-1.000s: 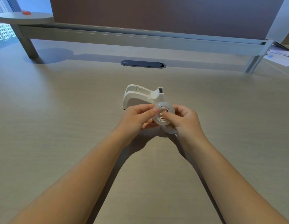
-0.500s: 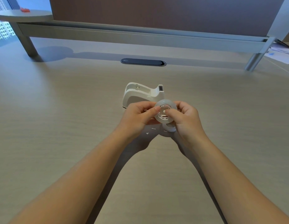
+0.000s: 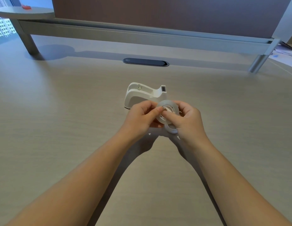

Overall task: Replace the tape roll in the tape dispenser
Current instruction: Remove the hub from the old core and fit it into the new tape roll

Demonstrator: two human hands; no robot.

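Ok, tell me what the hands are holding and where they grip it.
Both hands hold a clear tape roll above the desk: left hand pinches its left rim, right hand grips its right side, thumb across its face.

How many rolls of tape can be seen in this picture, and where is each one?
2. One clear tape roll with a white core is held between the left hand and right hand. A second clear ring-shaped roll lies just under them, partly hidden by the right hand. The white plastic dispenser looks empty.

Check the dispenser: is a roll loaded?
Empty. The dispenser's cradle shows no roll; both hands hold the tape roll in front.
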